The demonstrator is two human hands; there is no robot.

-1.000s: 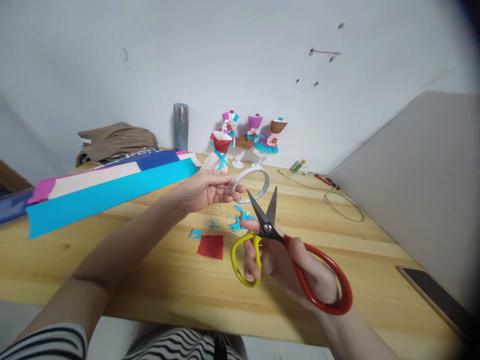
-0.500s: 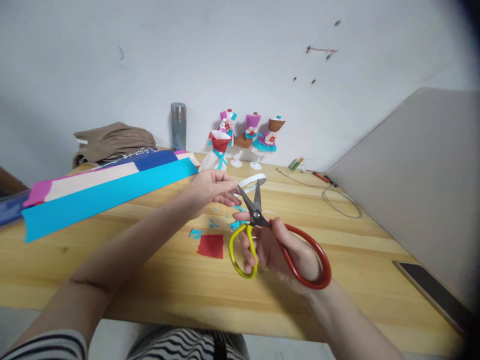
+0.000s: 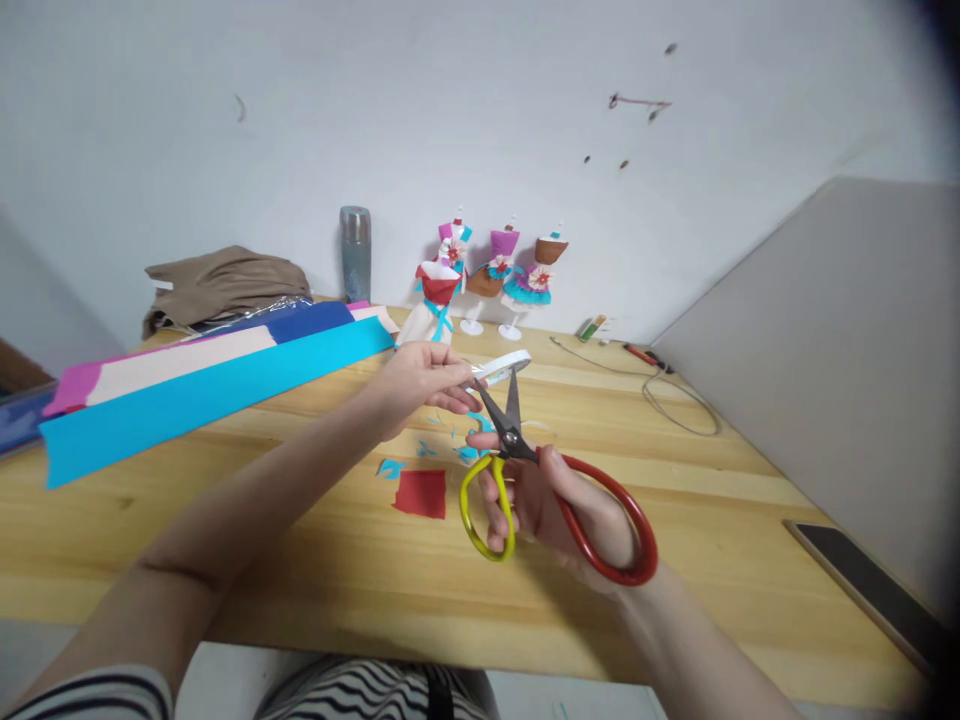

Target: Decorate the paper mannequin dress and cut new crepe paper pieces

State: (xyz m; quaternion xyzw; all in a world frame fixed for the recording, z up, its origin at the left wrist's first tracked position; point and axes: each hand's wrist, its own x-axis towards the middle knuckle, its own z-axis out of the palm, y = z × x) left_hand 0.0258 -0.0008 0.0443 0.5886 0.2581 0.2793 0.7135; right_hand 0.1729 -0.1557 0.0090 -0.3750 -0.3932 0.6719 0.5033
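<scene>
My left hand (image 3: 429, 380) is closed in a pinch at the near end of a narrow white ring that looks like a roll of tape (image 3: 517, 360). Some of the ring is hidden behind the fingers and blades. My right hand (image 3: 551, 510) grips a pair of scissors (image 3: 511, 440) with one yellow and one red handle loop. Its blades are parted and point up, their tips close to my left fingertips and the tape. Below the hands lie a square of red paper (image 3: 420, 494) and several turquoise scraps (image 3: 391, 467).
Long turquoise paper (image 3: 217, 395) and other coloured sheets lie at left, before a brown cloth (image 3: 232, 285). Several small dress forms (image 3: 439, 290) and a flask (image 3: 355, 255) stand along the wall. A cable (image 3: 652, 390) and a phone (image 3: 855, 580) are at right.
The hands stay almost in place. The scissors shift slightly left and down, with their blades still apart; the white ring looks slightly turned. The whole view moves a little.
</scene>
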